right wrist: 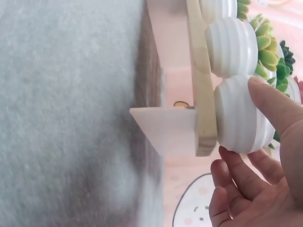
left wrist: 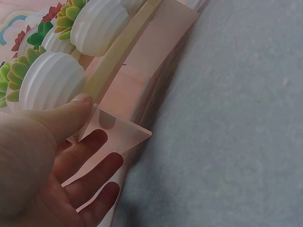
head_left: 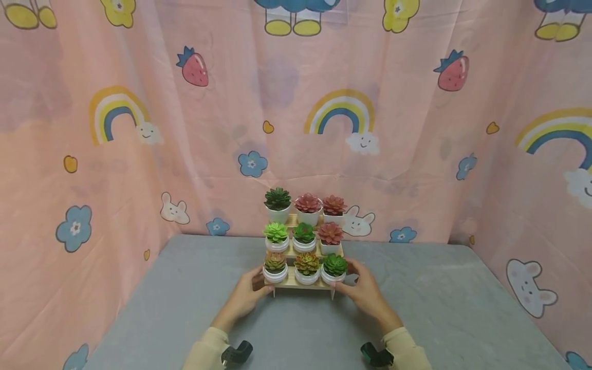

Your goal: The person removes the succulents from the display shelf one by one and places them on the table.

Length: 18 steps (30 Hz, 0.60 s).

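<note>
Nine potted succulents fill a three-tier wooden stand (head_left: 290, 279), three to a shelf, at the far part of the grey desk (head_left: 208, 267), roughly midway between its two far corners. The left hand (head_left: 247, 290) grips the stand's left end: its thumb presses the end of the bottom shelf, right beside the front-left pot (left wrist: 54, 82), and its other fingers lie slightly apart by the translucent side panel (left wrist: 120, 126). The right hand (head_left: 365, 288) pinches the front-right pot (right wrist: 236, 113) at the right end of the same shelf, thumb on the white ribbed side, fingers round its other side.

A green succulent (head_left: 334, 264) sits in that pot; beside it on the bottom shelf are a yellow-red one (head_left: 307, 262) and a tan-green one (head_left: 275, 262). The middle shelf carries bright green, red-tipped green and reddish plants; the top one, a dark green plant (head_left: 277, 197) at left and two reddish ones. Behind the desk's far edge hangs a pink cloth (head_left: 398, 174) printed with rainbows, strawberries and rabbits. Pale yellow sleeves (head_left: 407, 352) cover both forearms.
</note>
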Tool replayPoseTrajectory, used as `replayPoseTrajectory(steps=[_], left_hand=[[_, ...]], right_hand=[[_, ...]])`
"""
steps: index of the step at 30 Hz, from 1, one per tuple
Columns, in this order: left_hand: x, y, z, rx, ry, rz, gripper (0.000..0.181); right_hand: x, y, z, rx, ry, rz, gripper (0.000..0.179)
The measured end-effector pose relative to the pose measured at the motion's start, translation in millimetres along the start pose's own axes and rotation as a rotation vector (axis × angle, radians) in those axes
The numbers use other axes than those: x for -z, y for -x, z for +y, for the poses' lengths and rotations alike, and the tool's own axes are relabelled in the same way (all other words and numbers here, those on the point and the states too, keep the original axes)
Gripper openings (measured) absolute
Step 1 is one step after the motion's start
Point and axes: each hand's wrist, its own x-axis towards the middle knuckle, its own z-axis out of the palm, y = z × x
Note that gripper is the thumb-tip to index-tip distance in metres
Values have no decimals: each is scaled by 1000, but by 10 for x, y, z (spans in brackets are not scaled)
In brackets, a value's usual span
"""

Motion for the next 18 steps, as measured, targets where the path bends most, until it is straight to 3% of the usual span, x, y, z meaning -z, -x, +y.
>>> replayPoseTrajectory(steps=[10,18], left_hand=[[-2,12,-12,0,-18,-2,65],[-6,4,-5,-17,-6,0,65]], right_hand=[[168,13,-8,-1,-85,-31,69],[342,42,-39,33,-108,-2,67]])
